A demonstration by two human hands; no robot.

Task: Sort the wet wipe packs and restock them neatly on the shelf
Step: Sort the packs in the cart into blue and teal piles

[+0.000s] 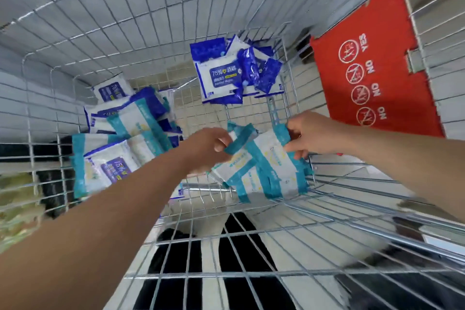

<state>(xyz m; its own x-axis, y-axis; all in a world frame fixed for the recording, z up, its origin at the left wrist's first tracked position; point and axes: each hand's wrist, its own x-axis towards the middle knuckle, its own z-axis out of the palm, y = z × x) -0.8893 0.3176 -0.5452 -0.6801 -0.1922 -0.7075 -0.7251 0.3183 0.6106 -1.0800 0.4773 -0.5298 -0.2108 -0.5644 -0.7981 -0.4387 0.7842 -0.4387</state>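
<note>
Setting: wire cart [327, 206] seen from above, over a pale tiled floor; red flap [377, 70] with YES/NO icons on its right wall.
Shelf: not in view.
Left hand [208, 148]: fingers curled round the end of one teal pack [237, 142], at the left edge of the near group.
Right hand [312, 136]: thumb and fingers pinch the top edge of the teal packs [266, 173], which lie fanned in the near right corner.
Blue packs [219, 75]: stood against the far right corner, well apart from the teal ones.
Heap [120, 138]: teal and blue mixed, along the left wall, unsorted.
Risk 1: we judge the fanned teal group loose; glossy film could let packs slide out if it is lifted by one edge.
Risk 2: pack corners could catch in the mesh.
Risk 3: the heap could slump toward the sorted groups and remix them.
Count, hands: two.
Count, groups: three.
Count, teal packs near: at least four; overlap hides the rest.
Count, blue packs far: at least four.
Count, heap: about seven; blur bars an exact figure.
</note>
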